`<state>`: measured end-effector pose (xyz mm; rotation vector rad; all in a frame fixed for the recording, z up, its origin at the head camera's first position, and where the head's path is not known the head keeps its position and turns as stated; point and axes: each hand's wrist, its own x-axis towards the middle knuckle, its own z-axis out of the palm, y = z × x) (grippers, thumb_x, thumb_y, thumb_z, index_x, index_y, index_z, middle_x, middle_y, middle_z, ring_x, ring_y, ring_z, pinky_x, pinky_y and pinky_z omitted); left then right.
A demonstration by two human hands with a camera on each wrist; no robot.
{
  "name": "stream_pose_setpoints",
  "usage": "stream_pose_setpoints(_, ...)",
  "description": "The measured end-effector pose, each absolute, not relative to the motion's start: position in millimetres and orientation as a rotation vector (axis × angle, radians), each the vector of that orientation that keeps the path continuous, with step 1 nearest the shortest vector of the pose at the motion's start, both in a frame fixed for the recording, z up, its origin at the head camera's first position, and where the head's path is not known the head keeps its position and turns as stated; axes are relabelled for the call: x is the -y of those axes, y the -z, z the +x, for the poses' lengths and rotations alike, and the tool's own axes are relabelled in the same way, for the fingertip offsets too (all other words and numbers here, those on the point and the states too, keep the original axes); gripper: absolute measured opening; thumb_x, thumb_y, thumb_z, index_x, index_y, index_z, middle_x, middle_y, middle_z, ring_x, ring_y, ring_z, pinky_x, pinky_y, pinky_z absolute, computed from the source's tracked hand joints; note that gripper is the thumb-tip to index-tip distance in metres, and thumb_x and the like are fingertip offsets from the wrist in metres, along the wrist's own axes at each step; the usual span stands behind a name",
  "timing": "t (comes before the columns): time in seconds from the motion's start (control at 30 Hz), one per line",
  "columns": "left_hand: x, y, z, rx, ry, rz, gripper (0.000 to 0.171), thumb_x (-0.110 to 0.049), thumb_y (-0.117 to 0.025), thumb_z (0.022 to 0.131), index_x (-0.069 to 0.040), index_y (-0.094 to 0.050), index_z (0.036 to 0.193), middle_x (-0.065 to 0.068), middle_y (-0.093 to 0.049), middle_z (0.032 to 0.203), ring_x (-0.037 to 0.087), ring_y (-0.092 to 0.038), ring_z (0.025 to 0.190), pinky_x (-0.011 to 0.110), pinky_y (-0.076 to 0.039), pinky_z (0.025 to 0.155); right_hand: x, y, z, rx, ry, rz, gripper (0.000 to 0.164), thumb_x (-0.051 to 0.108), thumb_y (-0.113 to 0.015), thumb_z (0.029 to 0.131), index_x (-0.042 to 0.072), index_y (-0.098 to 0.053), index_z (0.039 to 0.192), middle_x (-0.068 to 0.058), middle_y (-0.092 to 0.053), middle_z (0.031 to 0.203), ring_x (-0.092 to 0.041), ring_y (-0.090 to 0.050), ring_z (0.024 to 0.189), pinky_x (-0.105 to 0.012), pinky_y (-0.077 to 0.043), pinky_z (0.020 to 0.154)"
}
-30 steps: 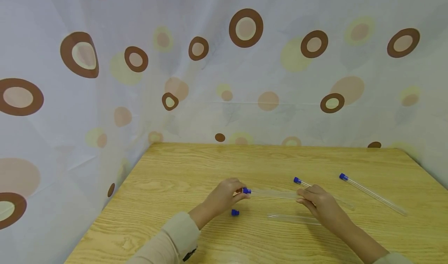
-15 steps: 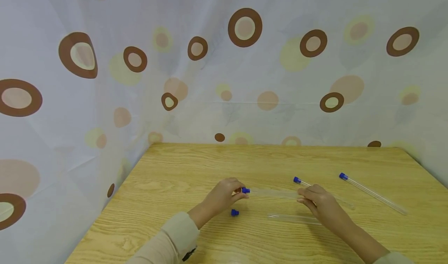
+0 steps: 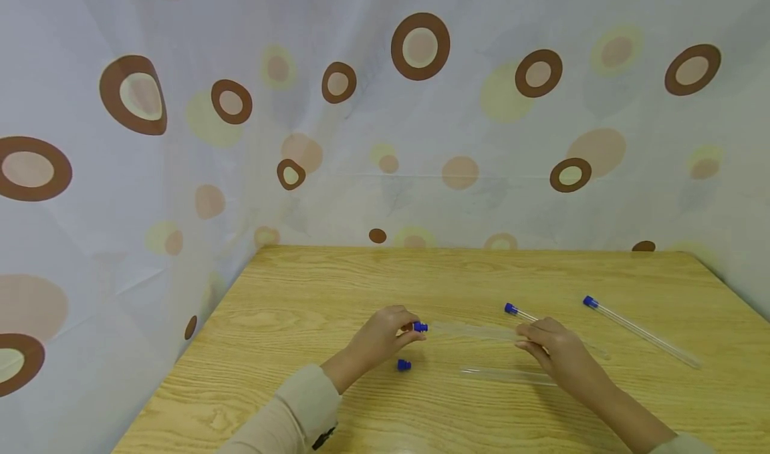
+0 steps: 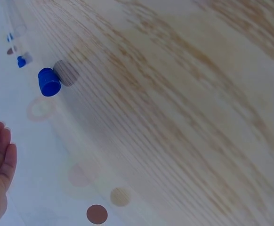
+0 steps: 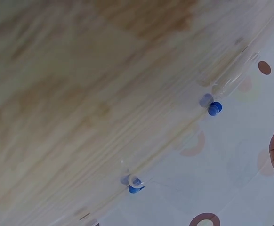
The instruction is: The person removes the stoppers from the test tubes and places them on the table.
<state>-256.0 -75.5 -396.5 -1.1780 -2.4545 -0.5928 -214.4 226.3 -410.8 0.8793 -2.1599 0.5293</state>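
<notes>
Transparent slender tube (image 3: 475,331): stretched leftward from the right hand (image 3: 559,357), pinched between thumb and curled fingers. With the left hand (image 3: 375,340), fingertips nearly together, gripped a small blue stepped cap (image 3: 420,327) just beside the tube's end.

Two hands facing, each in a pinch

Your left hand (image 3: 379,337) points rightward, thumb (image 3: 410,338) below and fingers (image 3: 404,315) above, meeting in a pinch; your left forearm (image 3: 283,410), sleeved and cuffed, slants up from the bottom edge to a bare wrist (image 3: 340,372); your right hand (image 3: 558,352) points back toward it, well apart, likewise pinching; your right forearm (image 3: 628,414), bare behind the hand, slants in from the lower right; in each wrist view only part of a hand shows, cut off at the side.
</notes>
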Motion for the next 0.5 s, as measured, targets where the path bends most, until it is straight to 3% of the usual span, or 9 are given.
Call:
stream_pose_setpoints(0.2, 76.6, 396.6, -256.9, 2.467, 0.609, -1.159, 0.021, -0.024, -0.066, 0.085, -0.005, -0.068, 0.094, 0.002, -0.065, 0.08, 0.01, -0.059, 0.072, 0.013, -0.048, 0.064, -227.3, 409.4, -212.0, 2.166, -0.522, 0.867, 0.019, 0.015, -0.067, 0.078, -0.002, -0.07, 0.087, -0.004, -0.064, 0.076, -0.007, -0.052, 0.065, -0.002, -0.037, 0.058)
stream_pose_setpoints(0.5, 80.2, 395.0, -257.9, 2.436, 0.637, -1.163, 0.021, -0.021, -0.067, 0.084, -0.003, -0.069, 0.095, 0.004, -0.066, 0.081, 0.011, -0.061, 0.073, 0.015, -0.05, 0.066, -232.3, 409.2, -211.8, 2.158, -0.494, 0.858, 0.02, 0.015, -0.068, 0.077, -0.002, -0.07, 0.087, -0.005, -0.066, 0.077, -0.015, -0.058, 0.067, -0.002, -0.04, 0.06)
